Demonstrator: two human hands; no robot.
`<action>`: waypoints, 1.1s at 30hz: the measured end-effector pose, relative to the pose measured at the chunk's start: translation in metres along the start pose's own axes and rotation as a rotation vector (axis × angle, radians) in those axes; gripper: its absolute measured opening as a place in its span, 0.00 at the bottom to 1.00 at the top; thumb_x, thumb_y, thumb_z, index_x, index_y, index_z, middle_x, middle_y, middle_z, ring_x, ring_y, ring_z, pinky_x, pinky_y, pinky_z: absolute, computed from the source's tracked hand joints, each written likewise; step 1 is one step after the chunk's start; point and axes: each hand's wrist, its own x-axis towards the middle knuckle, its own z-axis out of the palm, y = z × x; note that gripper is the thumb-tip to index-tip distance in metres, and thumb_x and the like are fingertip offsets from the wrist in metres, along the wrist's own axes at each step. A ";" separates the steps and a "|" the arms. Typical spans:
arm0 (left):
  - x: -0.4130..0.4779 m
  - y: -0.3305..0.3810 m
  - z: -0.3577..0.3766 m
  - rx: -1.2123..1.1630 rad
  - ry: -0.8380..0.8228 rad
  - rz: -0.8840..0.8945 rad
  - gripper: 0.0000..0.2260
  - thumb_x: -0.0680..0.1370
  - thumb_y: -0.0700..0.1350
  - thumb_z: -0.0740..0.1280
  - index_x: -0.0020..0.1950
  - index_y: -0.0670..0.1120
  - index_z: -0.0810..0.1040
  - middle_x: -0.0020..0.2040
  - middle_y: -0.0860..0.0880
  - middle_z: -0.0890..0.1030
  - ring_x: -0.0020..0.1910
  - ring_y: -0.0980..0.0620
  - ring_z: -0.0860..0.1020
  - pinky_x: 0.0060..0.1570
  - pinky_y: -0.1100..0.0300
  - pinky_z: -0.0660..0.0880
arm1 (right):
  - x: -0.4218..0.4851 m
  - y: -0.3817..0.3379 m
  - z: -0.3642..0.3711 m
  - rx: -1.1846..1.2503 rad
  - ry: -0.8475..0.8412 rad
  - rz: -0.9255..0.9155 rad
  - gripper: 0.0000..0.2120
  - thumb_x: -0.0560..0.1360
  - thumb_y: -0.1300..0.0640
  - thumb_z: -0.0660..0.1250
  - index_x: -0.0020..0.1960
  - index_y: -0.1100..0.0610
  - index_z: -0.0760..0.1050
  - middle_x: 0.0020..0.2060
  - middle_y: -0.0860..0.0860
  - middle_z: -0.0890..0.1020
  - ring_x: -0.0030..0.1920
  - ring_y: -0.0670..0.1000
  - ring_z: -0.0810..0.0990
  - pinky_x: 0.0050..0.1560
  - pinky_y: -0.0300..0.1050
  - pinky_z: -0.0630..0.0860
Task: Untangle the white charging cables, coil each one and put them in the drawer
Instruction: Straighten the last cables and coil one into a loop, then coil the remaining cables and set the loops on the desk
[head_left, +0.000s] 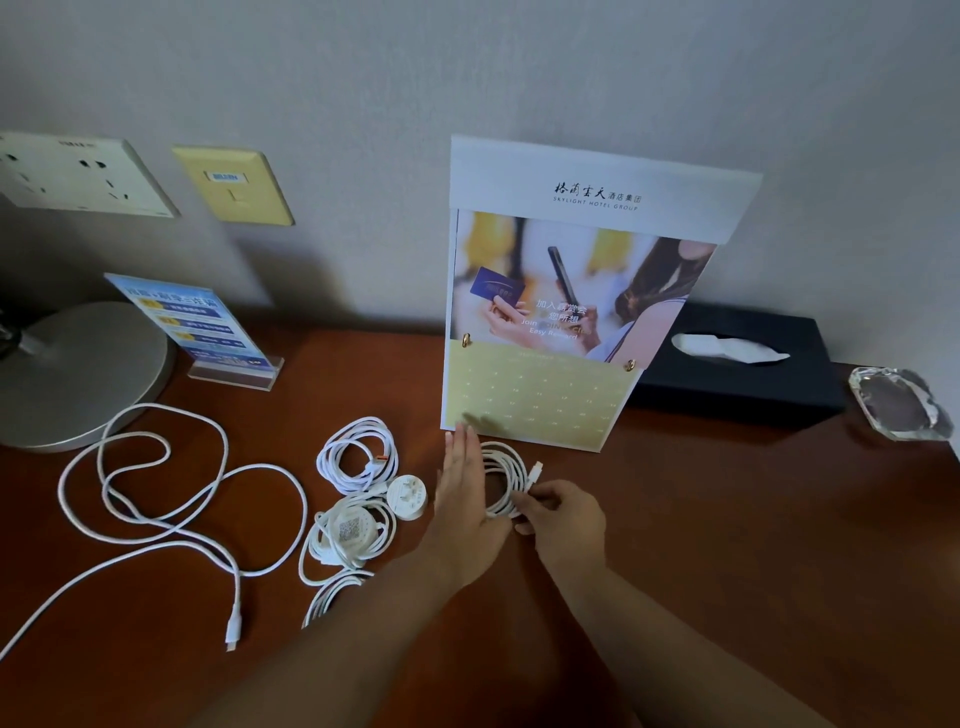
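Observation:
A white cable coil (506, 480) is wrapped around the flat, straight fingers of my left hand (464, 499). My right hand (558, 514) pinches the loose end of that cable at the coil's right side, its plug sticking up. To the left lies a neat white coil (357, 454), and below it a coil with a round white charger (350, 532) and a white plug adapter (407, 496). A long loose white cable (171, 499) sprawls over the left of the brown desk (727, 519). No drawer is in view.
A hotel brochure stand (571, 312) leans on the wall right behind my hands. A black tissue box (737, 364) and a glass ashtray (901, 402) sit at the right. A lamp base (78, 374) and a small acrylic sign (202, 327) stand at the left.

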 end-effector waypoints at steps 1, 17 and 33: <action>0.000 0.000 0.001 0.025 0.024 -0.004 0.40 0.71 0.45 0.61 0.76 0.44 0.39 0.72 0.56 0.35 0.71 0.57 0.32 0.73 0.54 0.39 | -0.001 0.001 0.001 0.037 0.010 0.026 0.05 0.71 0.55 0.73 0.40 0.55 0.78 0.32 0.51 0.83 0.29 0.46 0.82 0.35 0.42 0.77; -0.046 0.018 0.010 -0.117 0.188 -0.208 0.36 0.78 0.47 0.64 0.77 0.45 0.42 0.78 0.50 0.40 0.73 0.60 0.40 0.67 0.69 0.41 | -0.003 -0.003 -0.019 0.265 0.102 0.216 0.08 0.76 0.56 0.67 0.41 0.58 0.78 0.36 0.53 0.82 0.32 0.50 0.81 0.31 0.42 0.74; -0.122 0.029 -0.059 -0.300 0.280 -0.259 0.07 0.77 0.41 0.65 0.51 0.47 0.83 0.38 0.58 0.81 0.34 0.67 0.77 0.36 0.74 0.70 | -0.074 -0.010 -0.007 -0.115 0.043 -0.149 0.11 0.75 0.60 0.65 0.57 0.57 0.78 0.51 0.50 0.80 0.54 0.51 0.77 0.57 0.43 0.71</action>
